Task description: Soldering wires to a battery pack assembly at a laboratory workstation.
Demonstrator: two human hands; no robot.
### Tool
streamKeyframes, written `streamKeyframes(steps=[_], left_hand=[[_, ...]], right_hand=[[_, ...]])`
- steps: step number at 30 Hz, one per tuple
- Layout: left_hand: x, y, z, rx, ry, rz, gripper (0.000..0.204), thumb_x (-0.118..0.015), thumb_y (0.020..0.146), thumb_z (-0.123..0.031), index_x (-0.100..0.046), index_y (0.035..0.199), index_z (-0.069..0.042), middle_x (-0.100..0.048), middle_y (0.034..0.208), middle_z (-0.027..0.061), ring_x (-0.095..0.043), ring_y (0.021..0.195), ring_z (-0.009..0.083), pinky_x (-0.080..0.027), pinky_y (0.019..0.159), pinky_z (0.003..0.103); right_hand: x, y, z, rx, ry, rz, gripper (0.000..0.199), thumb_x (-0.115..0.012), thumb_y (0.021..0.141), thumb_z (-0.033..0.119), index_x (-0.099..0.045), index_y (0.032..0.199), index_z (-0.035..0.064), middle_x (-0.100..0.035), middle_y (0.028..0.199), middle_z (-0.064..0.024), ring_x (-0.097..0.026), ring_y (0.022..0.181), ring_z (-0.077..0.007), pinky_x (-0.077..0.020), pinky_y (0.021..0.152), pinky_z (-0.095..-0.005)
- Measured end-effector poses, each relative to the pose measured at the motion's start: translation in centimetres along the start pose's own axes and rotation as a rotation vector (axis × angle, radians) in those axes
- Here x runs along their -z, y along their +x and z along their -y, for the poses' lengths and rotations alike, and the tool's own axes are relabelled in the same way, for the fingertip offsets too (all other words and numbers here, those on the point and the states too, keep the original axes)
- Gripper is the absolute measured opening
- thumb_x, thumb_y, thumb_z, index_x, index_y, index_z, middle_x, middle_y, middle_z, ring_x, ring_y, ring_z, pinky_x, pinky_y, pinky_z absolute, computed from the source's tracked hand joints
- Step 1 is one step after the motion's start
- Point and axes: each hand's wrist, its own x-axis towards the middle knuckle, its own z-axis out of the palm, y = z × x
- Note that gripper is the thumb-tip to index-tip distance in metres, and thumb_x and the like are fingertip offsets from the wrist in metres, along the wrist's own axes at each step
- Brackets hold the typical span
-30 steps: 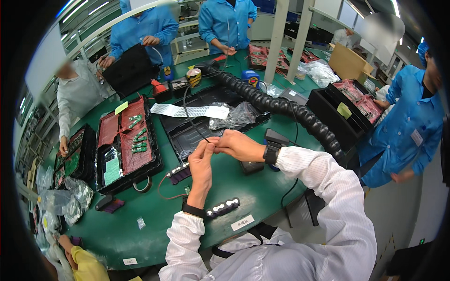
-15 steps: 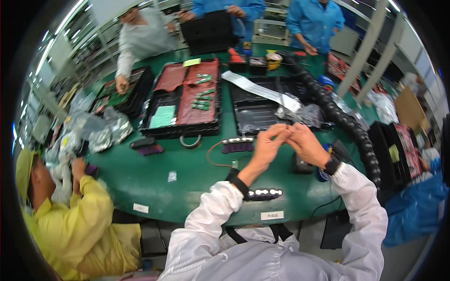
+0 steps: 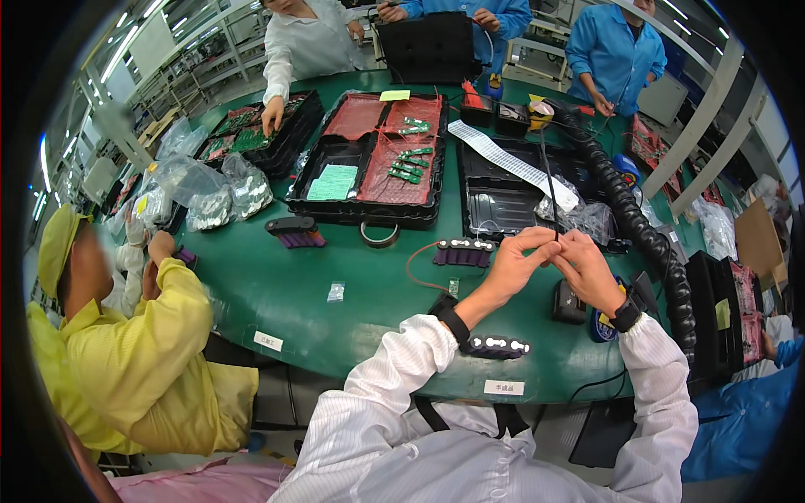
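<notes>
My left hand (image 3: 520, 267) and my right hand (image 3: 591, 272) meet above the table, with thumbs and fingers pinched together. A thin black strand (image 3: 549, 180) runs up from between the fingertips; whether it is a cord or a strip I cannot tell. Close to my left hand lies a purple battery pack (image 3: 464, 252) with metal tabs and a red wire, beside a small green circuit board (image 3: 454, 287). Another pack (image 3: 497, 346) with shiny tabs lies below my left wrist. Near my right wrist are a small black box (image 3: 568, 303) and a blue roll (image 3: 601, 325).
Black trays (image 3: 366, 216) hold red sheeting and green boards. A white printed strip (image 3: 511, 163) crosses another tray. A thick black hose (image 3: 625, 210) curves down the right side. A tape roll (image 3: 379, 236) and third pack (image 3: 295, 232) lie left. Co-workers stand or sit around the table.
The view has shifted, so the table's things appear farther right. My hands stay pinched together, and the black strand above them now shows clearly.
</notes>
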Motion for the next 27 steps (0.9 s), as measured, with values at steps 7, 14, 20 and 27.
streamKeyframes(steps=[7, 14, 20, 27], left_hand=[[0.6, 0.3, 0.0, -0.042, 0.091, -0.015, 0.019, -0.065, 0.102, -0.01, -0.075, 0.106, 0.005, -0.071, 0.108, 0.007, -0.064, 0.098, 0.0135, -0.051, 0.089, 0.028], [0.6, 0.2, -0.2, -0.043, 0.091, 0.021, 0.017, -0.063, 0.103, -0.009, -0.074, 0.108, 0.004, -0.071, 0.113, 0.0075, -0.064, 0.101, 0.0135, -0.05, 0.089, 0.027], [0.2, 0.1, -0.5, 0.103, 0.015, -0.001, 0.02, -0.063, 0.104, -0.013, -0.074, 0.11, 0.003, -0.071, 0.116, 0.0062, -0.064, 0.098, 0.0117, -0.049, 0.085, 0.025], [0.5, 0.2, -1.0, 0.048, -0.027, -0.031, 0.02, -0.063, 0.105, -0.016, -0.074, 0.107, 0.001, -0.073, 0.115, 0.0068, -0.064, 0.107, 0.0126, -0.046, 0.098, 0.029]], right_hand=[[0.1, 0.4, 0.1, 0.006, 0.045, -0.071, 0.013, -0.068, 0.094, 0.015, -0.077, 0.094, 0.0056, -0.073, 0.09, -0.0118, -0.064, 0.086, -0.0318, -0.0476, 0.083, -0.0425], [-0.5, -0.6, -1.2, -0.039, 0.003, -0.016, 0.016, -0.07, 0.096, 0.025, -0.078, 0.098, 0.0102, -0.073, 0.09, -0.0031, -0.062, 0.093, -0.0253, -0.0472, 0.086, -0.0412], [-0.5, -0.9, -0.5, 0.052, -0.026, -0.03, 0.018, -0.069, 0.098, 0.027, -0.077, 0.096, 0.0111, -0.072, 0.091, -0.0013, -0.061, 0.097, -0.0224, -0.0435, 0.088, -0.0396], [0.2, -0.9, 0.5, -0.065, 0.138, 0.007, 0.016, -0.06, 0.102, 0.017, -0.073, 0.1, 0.007, -0.07, 0.088, -0.0045, -0.066, 0.087, -0.0267, -0.0474, 0.084, -0.0387]])
